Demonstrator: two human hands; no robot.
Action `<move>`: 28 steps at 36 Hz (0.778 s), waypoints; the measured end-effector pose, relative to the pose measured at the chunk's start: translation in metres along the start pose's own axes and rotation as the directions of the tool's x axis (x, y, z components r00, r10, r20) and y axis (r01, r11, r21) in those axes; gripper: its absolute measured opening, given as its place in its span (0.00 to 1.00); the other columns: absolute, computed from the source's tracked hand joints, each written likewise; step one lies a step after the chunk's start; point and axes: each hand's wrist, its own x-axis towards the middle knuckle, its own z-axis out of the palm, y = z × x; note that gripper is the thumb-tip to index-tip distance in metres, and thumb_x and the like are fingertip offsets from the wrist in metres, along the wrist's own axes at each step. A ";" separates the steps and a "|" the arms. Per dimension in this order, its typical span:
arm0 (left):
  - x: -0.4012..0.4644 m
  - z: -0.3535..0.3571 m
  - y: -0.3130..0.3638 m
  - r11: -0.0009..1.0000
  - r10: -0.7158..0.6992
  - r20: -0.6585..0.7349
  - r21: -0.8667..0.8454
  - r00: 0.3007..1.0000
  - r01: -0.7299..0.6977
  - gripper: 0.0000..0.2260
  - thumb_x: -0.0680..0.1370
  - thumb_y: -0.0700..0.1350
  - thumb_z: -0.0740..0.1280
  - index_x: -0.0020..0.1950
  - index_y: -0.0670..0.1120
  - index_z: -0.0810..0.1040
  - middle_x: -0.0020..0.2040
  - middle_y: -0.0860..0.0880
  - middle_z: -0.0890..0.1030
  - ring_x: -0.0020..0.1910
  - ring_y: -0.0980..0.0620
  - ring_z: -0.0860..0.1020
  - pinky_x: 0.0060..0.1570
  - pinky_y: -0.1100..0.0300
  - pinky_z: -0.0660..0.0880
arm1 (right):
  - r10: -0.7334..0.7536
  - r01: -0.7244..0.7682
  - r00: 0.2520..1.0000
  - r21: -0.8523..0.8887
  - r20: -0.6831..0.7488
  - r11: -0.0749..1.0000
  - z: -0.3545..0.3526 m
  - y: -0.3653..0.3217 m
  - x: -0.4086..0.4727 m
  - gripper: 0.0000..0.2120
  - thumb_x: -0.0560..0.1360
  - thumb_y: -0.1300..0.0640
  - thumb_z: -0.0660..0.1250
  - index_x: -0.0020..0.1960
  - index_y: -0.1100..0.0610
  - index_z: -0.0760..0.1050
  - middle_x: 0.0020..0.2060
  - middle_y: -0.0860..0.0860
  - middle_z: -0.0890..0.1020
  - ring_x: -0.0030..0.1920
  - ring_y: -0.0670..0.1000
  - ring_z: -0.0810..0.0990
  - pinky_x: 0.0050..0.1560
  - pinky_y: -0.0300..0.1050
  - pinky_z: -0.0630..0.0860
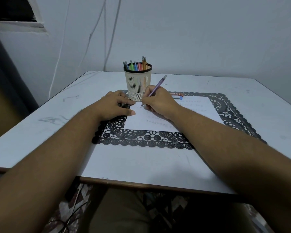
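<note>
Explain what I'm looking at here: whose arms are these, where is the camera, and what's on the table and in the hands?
There is no machine here. These are a person's two bare arms, seen from a single wide-angle camera worn on their head and looking forward and down.

On the table lies a black lace mat with a white sheet of paper on it; the sheet carries faint rows of writing. Behind the hands a cream pen pot holds several coloured pens. Two more pens lie just beyond the paper.

The right hand grips a purple pen, its tip down on the paper. The left hand rests flat at the sheet's left edge and holds nothing.
</note>
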 end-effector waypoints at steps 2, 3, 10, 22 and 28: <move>0.000 0.000 0.000 1.000 0.000 -0.003 -0.001 1.000 0.000 0.25 0.72 0.61 0.78 0.68 0.60 0.82 0.61 0.58 0.71 0.71 0.46 0.68 0.75 0.41 0.64 | -0.005 0.005 0.999 -0.014 -0.034 1.000 0.000 0.000 0.001 0.07 0.77 0.69 0.70 0.43 0.62 0.75 0.35 0.57 0.76 0.33 0.50 0.77 0.33 0.38 0.77; 0.000 0.001 0.000 1.000 0.000 -0.007 -0.002 1.000 0.000 0.24 0.72 0.60 0.79 0.68 0.60 0.82 0.61 0.58 0.71 0.71 0.46 0.68 0.75 0.41 0.64 | -0.005 0.005 0.999 -0.017 -0.041 1.000 0.000 0.001 0.001 0.07 0.77 0.69 0.70 0.43 0.61 0.75 0.34 0.57 0.76 0.33 0.50 0.77 0.33 0.38 0.77; -0.001 0.001 0.001 1.000 -0.001 -0.001 0.000 1.000 0.001 0.24 0.72 0.61 0.78 0.67 0.61 0.82 0.63 0.57 0.71 0.72 0.46 0.67 0.76 0.41 0.63 | 0.004 -0.004 1.000 0.042 0.006 0.999 -0.002 0.000 0.000 0.06 0.77 0.71 0.69 0.44 0.63 0.75 0.34 0.58 0.75 0.31 0.50 0.75 0.32 0.39 0.76; -0.002 0.002 0.003 1.000 0.003 -0.022 0.004 1.000 -0.003 0.21 0.73 0.59 0.78 0.65 0.57 0.84 0.56 0.63 0.72 0.65 0.51 0.71 0.71 0.51 0.67 | 0.009 0.002 0.999 0.268 -0.042 0.963 -0.017 -0.004 0.002 0.04 0.78 0.70 0.67 0.46 0.64 0.75 0.38 0.60 0.79 0.36 0.54 0.79 0.36 0.46 0.79; 0.000 -0.002 0.009 0.974 -0.186 -0.252 -0.177 0.950 0.143 0.06 0.76 0.54 0.77 0.47 0.53 0.87 0.48 0.56 0.81 0.51 0.57 0.79 0.44 0.62 0.70 | 0.062 0.005 0.985 0.390 -0.160 0.921 -0.053 -0.026 0.019 0.04 0.79 0.66 0.63 0.47 0.63 0.76 0.38 0.59 0.80 0.38 0.55 0.84 0.49 0.53 0.86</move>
